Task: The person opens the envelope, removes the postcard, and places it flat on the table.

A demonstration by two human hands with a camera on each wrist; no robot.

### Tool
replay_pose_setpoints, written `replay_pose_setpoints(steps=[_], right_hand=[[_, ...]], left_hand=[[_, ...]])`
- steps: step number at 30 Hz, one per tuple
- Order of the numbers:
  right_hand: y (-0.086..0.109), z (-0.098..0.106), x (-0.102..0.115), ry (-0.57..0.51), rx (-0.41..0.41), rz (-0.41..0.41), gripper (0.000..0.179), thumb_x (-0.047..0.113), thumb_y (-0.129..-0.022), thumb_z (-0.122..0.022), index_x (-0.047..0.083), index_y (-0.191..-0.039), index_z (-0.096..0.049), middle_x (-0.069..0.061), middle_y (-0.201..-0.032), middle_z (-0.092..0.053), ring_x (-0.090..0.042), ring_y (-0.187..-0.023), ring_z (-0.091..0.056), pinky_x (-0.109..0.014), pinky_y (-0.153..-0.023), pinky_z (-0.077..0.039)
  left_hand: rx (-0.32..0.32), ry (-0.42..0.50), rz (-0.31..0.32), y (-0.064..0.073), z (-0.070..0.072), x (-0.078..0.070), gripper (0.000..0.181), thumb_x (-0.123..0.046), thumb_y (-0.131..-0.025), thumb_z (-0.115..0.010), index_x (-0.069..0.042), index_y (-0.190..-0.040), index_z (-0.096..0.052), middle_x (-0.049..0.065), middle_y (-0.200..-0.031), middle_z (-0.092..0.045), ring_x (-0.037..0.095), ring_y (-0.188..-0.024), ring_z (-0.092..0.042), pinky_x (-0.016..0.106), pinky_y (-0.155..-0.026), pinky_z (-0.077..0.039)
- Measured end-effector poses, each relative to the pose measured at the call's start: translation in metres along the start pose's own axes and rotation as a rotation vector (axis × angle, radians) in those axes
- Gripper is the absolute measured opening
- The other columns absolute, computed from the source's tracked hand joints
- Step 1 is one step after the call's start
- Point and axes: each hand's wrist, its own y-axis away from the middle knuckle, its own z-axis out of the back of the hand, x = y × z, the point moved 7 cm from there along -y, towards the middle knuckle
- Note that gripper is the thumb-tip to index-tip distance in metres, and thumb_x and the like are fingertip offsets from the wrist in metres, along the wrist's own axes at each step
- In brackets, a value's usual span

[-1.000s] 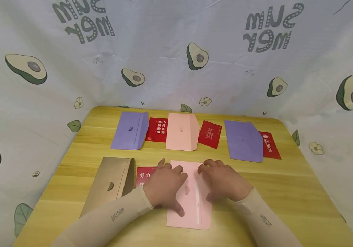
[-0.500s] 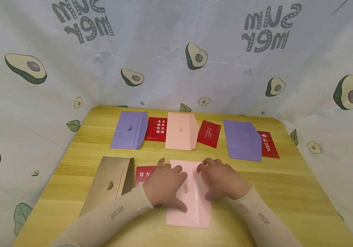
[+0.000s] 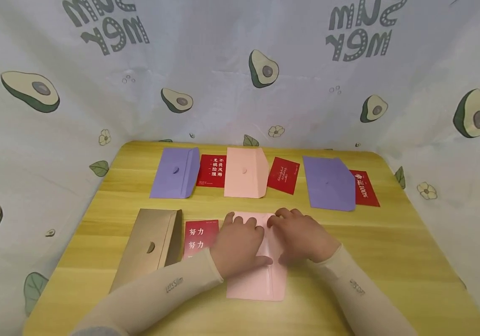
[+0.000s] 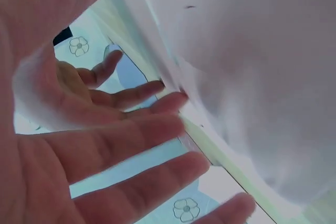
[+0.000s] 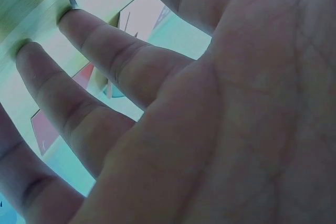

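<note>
A pink envelope (image 3: 250,287) lies on the wooden table (image 3: 374,261) in front of the person, its flap side on the right. My left hand (image 3: 240,245) rests over its left and middle part, thumb pointing right across it. Over the right side, my right hand (image 3: 302,235) touches the flap area with its fingertips. In the left wrist view the fingers (image 4: 131,187) are straight and spread beside the envelope's large pale surface (image 4: 252,77). Long, extended fingers (image 5: 68,98) show in the right wrist view too. Both hands cover much of the envelope's upper part.
A gold envelope (image 3: 145,247) lies left, beside a red card (image 3: 199,235) partly under the left forearm. Along the back are a purple envelope (image 3: 170,177), a peach envelope (image 3: 241,182), another purple envelope (image 3: 330,186) and several red cards. A printed curtain (image 3: 219,112) surrounds the table.
My left hand has slid right across the pink envelope, its thumb now near the flap seam, uncovering more of the red card. My right hand stays nearly still. The head view has tilted slightly.
</note>
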Motion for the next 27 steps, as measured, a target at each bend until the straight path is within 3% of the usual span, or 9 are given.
replay_pose_setpoints(steps=[4, 9, 12, 15, 27], right_hand=[[-0.003, 0.002, -0.001, -0.009, 0.0, 0.005, 0.076, 0.033, -0.058, -0.098, 0.021, -0.127, -0.069, -0.004, -0.129, -0.06, -0.032, -0.112, -0.059, -0.052, -0.087, -0.056], [-0.004, 0.002, -0.001, 0.002, 0.016, 0.007, 0.079, 0.036, -0.057, -0.097, 0.022, -0.129, -0.069, -0.003, -0.13, -0.06, -0.032, -0.114, -0.058, -0.053, -0.086, -0.056], [-0.005, 0.001, -0.002, 0.009, 0.025, 0.001, 0.08, 0.037, -0.056, -0.098, 0.024, -0.129, -0.069, -0.002, -0.131, -0.061, -0.032, -0.115, -0.058, -0.053, -0.087, -0.056], [-0.005, 0.0, -0.002, 0.014, 0.028, -0.001, 0.079, 0.036, -0.055, -0.098, 0.024, -0.128, -0.069, -0.002, -0.13, -0.061, -0.031, -0.114, -0.058, -0.052, -0.087, -0.056], [-0.001, -0.002, -0.003, -0.005, 0.025, -0.01, 0.073, 0.034, -0.055, -0.098, 0.026, -0.122, -0.07, -0.001, -0.126, -0.061, -0.03, -0.109, -0.059, -0.051, -0.087, -0.056]], left_hand=[[0.029, 0.037, 0.011, -0.009, -0.001, -0.004, 0.083, -0.085, -0.081, -0.063, -0.022, -0.135, -0.068, 0.004, -0.116, -0.068, 0.033, -0.093, -0.066, 0.058, -0.09, -0.053], [0.067, 0.079, 0.006, -0.013, -0.007, -0.008, 0.09, -0.086, -0.078, -0.063, -0.021, -0.141, -0.066, 0.015, -0.139, -0.061, 0.048, -0.115, -0.063, 0.049, -0.075, -0.061], [0.098, 0.064, 0.012, -0.013, -0.012, -0.009, 0.095, -0.087, -0.078, -0.061, -0.024, -0.149, -0.06, 0.021, -0.15, -0.055, 0.06, -0.125, -0.056, 0.053, -0.081, -0.061], [0.124, 0.037, 0.02, -0.013, -0.016, -0.009, 0.099, -0.088, -0.077, -0.06, -0.028, -0.155, -0.053, 0.024, -0.154, -0.051, 0.064, -0.125, -0.055, 0.054, -0.082, -0.061], [0.182, 0.059, 0.035, -0.013, -0.018, -0.01, 0.096, -0.081, -0.08, -0.065, -0.029, -0.159, -0.05, 0.025, -0.155, -0.051, 0.063, -0.125, -0.056, 0.054, -0.083, -0.061]])
